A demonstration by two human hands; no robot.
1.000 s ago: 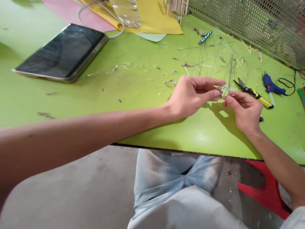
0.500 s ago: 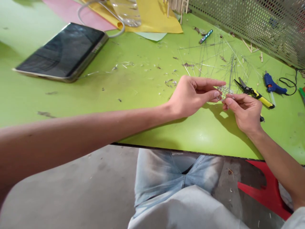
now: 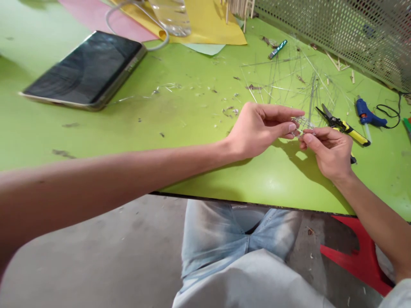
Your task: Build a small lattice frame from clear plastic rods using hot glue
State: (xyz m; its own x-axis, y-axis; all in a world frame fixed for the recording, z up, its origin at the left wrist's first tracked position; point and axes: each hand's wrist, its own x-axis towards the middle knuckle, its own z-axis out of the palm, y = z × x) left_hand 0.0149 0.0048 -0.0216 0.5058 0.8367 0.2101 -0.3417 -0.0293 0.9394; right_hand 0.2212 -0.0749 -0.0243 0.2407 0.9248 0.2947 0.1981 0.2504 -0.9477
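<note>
Over the green tabletop (image 3: 192, 115), near the yellow-handled snips (image 3: 344, 126), a small wire lattice (image 3: 303, 123) is pinched by the fingertips of the left hand (image 3: 253, 133) and right hand (image 3: 334, 153), more of it being exposed as the right grip is shifted slightly.

texts, labels, brands, numbers and signs: none legible.
</note>
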